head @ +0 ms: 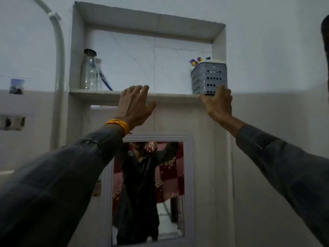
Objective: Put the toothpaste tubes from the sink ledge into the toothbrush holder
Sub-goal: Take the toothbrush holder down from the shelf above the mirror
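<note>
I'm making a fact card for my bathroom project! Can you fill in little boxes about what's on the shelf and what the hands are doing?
place: wall niche shelf above a mirror
right end: grey holder, purple-tipped items sticking out
left end: clear glass bottle
left hand: open, fingers at shelf edge, holding nothing
right hand: touching the holder's base
wrist: yellow band

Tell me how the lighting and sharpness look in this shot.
Head view: dim and bluish, brightest inside the recessed wall niche; the clear glass bottle and perforated grey plastic holder look soft; wide-angle bending curves the white wall pipe; dark sleeves lose detail.
</note>
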`<state>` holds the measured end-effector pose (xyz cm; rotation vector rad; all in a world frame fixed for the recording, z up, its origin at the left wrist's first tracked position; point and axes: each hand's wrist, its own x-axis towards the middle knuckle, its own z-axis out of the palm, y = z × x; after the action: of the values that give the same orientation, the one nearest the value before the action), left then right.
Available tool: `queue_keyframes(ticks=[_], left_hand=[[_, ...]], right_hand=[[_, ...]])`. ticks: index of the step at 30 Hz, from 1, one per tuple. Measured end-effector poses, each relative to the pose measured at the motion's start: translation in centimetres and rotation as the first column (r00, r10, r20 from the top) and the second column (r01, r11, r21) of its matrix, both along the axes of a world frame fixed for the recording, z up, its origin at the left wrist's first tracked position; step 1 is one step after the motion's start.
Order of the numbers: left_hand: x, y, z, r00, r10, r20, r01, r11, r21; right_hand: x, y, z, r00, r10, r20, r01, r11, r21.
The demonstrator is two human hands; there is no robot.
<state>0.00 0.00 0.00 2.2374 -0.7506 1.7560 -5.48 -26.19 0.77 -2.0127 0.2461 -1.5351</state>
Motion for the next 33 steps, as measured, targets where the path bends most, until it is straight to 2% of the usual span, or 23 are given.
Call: queue_keyframes(ticks=[3,6,9,16,25,30,33], left_hand=[[3.3,-1.4,2.9,1.000,-0.014,-0.028,0.014,1.000,0.007],[5.8,-3.2,5.2,0.990,0.072,-0.123,-0.061,0.994,0.090],[7.6,-4.1,6.4,0.974,0.176,-0.146,-0.153,0.976,0.153],[8.7,-4.4,7.3,0.959,0.219,-0.178,-0.186,0.965,0.185],[7.5,-4.4,7.0,0.941,0.230,-0.249,-0.187,0.965,0.185],[5.7,-3.8,6.3,0.945,0.176,-0.276,-0.127,0.974,0.186],[3.8,-3.8,4.6,0.972,0.121,-0.202,-0.097,0.987,0.127]], right_hand=[[2.0,-1.5,3.2,1.000,-0.024,0.018,0.022,0.997,0.071],[4.0,-2.8,5.7,0.999,-0.046,0.027,0.043,0.993,0.110],[5.7,-3.4,6.8,0.992,-0.122,0.032,0.118,0.988,0.097],[7.7,-3.1,7.1,0.962,-0.256,0.095,0.249,0.965,0.077],[5.2,-2.5,8.5,0.995,-0.097,-0.035,0.102,0.980,0.168],[1.9,-1.8,8.1,1.000,0.003,0.003,-0.004,0.977,0.213],[-0.4,-1.3,6.4,0.998,0.053,0.040,-0.060,0.974,0.217]])
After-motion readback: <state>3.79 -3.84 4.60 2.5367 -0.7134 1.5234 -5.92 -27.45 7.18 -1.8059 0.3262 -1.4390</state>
